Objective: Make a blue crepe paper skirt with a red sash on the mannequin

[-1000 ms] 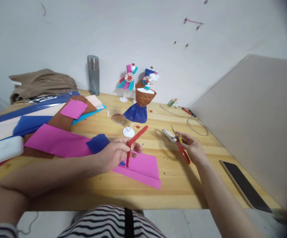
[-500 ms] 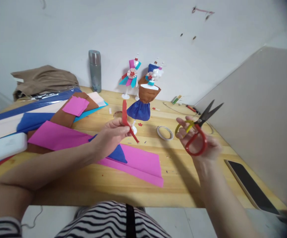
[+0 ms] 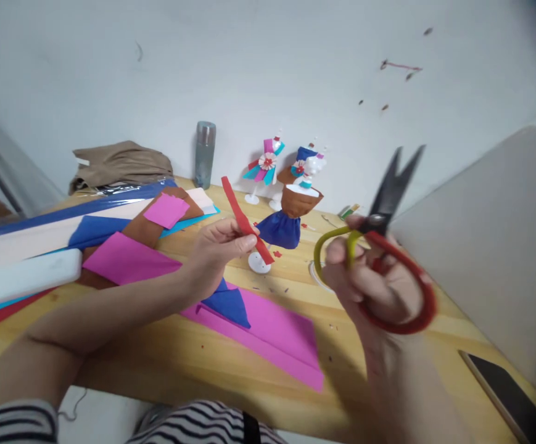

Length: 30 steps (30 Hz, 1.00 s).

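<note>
Left hand (image 3: 214,253) pinches red strip (image 3: 234,203); right hand (image 3: 379,283) curls round scissors (image 3: 379,221), blades (image 3: 390,185) parted. Likely cutting step; snip needs strip, blades brought together.

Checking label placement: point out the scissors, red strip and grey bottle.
Scissors (image 3: 378,221): head view, on the pivot.
Red strip (image 3: 242,217): head view, near the middle of its length.
Grey bottle (image 3: 205,159): head view, on its body.

A pale wall (image 3: 258,68) with a few dark marks (image 3: 385,108) rises behind the wooden desk (image 3: 156,370); a grey-white partition (image 3: 490,234) flanks its right side, and pale floor (image 3: 105,414) shows below.
</note>
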Motion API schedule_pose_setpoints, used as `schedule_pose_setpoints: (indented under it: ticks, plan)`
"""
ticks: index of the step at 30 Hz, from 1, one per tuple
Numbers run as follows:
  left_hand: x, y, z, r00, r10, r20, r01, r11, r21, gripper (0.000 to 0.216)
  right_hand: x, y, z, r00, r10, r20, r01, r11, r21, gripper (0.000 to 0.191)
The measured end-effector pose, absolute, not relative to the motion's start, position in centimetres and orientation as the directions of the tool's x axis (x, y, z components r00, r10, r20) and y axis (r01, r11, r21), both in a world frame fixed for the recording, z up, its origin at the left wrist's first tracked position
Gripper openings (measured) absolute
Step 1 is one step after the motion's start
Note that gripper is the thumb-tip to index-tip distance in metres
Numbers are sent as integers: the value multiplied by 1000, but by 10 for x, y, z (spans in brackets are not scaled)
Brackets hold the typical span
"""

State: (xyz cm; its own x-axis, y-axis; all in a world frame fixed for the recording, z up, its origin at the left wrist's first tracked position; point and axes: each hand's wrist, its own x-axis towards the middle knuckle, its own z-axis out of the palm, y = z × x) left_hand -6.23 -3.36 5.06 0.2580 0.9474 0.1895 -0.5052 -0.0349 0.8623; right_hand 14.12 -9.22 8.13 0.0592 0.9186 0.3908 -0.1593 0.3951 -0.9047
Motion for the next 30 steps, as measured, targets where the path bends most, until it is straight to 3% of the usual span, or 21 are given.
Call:
schedule_pose_setpoints:
  ticks: [5,15,21,25,28,30]
  plan:
    - [-64,-33,49,275,936,219,-514,-49,856,7,102,-78,63,0,920,393,-36,393,-919,44]
    - [-64,-32,47,323,929,183,-441,-23,897,16,94,-67,51,107,908,405,76,398,-914,40]
    - [-67,-23,47,263,936,235,-419,-108,901,18,96,-66,48,146,877,458,177,432,-884,33]
    - [-72,-21,48,179,902,394,-328,-323,888,7,100,-65,51,207,856,474,193,439,-878,33]
    - [-79,-21,48,118,752,648,-181,-625,759,6,103,-65,54,245,850,466,133,446,-885,36]
    - [-84,-20,49,157,664,731,-88,-728,680,9,104,-66,56,250,864,437,99,426,-899,36]
